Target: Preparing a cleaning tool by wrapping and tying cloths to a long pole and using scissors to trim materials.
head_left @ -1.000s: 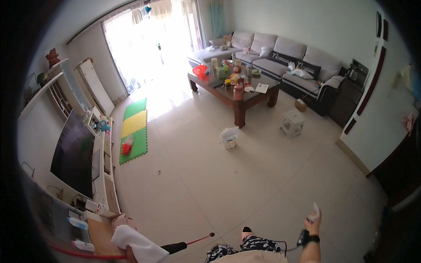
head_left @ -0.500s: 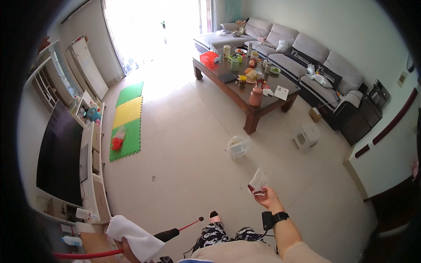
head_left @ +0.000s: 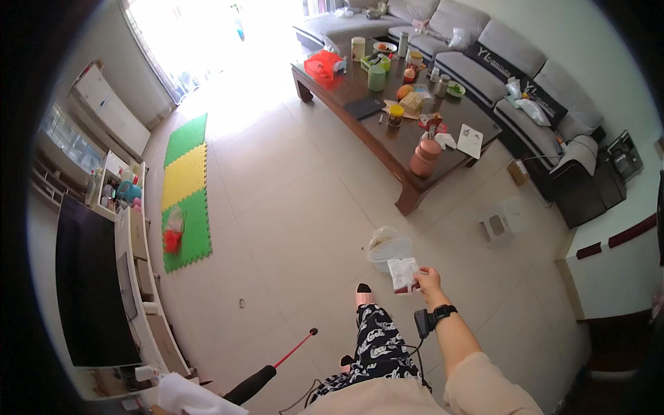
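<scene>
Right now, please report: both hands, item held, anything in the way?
Right hand gripping small white packet. Left hand out of view. Bag-lined bucket on floor, partly behind packet.

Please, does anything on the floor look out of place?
Yes. A crumpled plastic bag lies on the near green end of the foam mat, like stray litter; a small mark or object, unclear which, interrupts the plain tiles.

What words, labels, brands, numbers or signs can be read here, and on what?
I won't copy wording, but print shows here:
Black cushions: bold pale lettering, legible.
Black trousers: white lettering-like pattern, distorted.
White packet in the right hand: too small to read.
Yellow-lidded jar: any label too small.
</scene>
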### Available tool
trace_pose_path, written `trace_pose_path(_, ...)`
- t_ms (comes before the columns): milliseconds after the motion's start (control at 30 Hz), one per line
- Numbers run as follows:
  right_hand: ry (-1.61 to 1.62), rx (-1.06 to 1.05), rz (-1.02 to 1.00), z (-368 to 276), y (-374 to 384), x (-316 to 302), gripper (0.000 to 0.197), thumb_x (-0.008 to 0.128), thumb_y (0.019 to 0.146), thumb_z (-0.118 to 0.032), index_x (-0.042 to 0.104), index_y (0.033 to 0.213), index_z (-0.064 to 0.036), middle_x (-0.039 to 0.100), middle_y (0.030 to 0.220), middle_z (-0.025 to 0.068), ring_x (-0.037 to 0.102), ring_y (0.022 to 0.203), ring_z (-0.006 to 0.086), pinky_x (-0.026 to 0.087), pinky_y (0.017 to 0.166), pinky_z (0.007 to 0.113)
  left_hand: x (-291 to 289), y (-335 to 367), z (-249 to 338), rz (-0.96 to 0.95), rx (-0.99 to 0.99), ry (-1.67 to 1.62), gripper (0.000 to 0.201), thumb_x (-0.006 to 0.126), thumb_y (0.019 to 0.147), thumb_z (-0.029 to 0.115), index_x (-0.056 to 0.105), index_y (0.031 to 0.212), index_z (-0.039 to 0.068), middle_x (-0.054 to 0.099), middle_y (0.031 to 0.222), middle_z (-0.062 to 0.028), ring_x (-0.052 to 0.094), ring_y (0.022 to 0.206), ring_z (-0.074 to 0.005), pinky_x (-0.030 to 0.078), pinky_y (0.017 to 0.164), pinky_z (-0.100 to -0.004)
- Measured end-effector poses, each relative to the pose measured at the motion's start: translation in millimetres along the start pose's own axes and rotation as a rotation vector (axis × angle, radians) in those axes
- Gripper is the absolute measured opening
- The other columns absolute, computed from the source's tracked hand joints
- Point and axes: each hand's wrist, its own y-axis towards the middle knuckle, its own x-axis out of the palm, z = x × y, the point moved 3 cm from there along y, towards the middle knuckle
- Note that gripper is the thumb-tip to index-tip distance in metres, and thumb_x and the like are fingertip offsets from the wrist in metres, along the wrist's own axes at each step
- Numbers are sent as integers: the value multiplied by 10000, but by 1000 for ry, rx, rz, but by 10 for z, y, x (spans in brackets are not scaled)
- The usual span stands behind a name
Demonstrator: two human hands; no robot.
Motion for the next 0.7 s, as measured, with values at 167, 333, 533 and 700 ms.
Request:
trace_pose_path(167, -285, -149, 88, 222, 881, 275, 367, 607, 645, -73, 564, 1005, -14, 616, 924, 141, 613, 771, 217, 480, 693, 321, 657, 317, 389, -101, -163, -23, 533, 644, 708, 239, 435, 1115, -34, 445, 1110, -193, 482, 973, -307, 442, 791, -383)
trace_pose_path(333, -569, -144, 84, 217, 1392, 493, 432, 608, 629, -136, 559, 1039, -7, 603, 955, 174, 590, 878, 277, 452, 787, 336, 1179, 506, 679, -208, -274, -37, 502, 624, 720, 228, 440, 1109, -31, 455, 1078, -177, 483, 949, -289, 441, 767, -372)
trace_pose_path(533, -641, -21, 70, 133, 1588, 625, 462, 611, 645, -196, 543, 1062, -8, 579, 1015, 182, 559, 949, 287, 434, 820, 350, 1497, 673, 852, -304, -336, -104, 466, 600, 734, 215, 446, 1101, -27, 468, 1040, -158, 484, 921, -267, 440, 738, -359)
trace_pose_path(700, -569, 37, 36, 253, 1473, 555, 476, 604, 670, -226, 523, 1088, -13, 561, 1051, 186, 544, 971, 294, 424, 836, 340, 1509, 811, 879, -349, -362, -202, 436, 580, 745, 203, 451, 1094, -24, 478, 1008, -143, 485, 898, -249, 438, 714, -348)
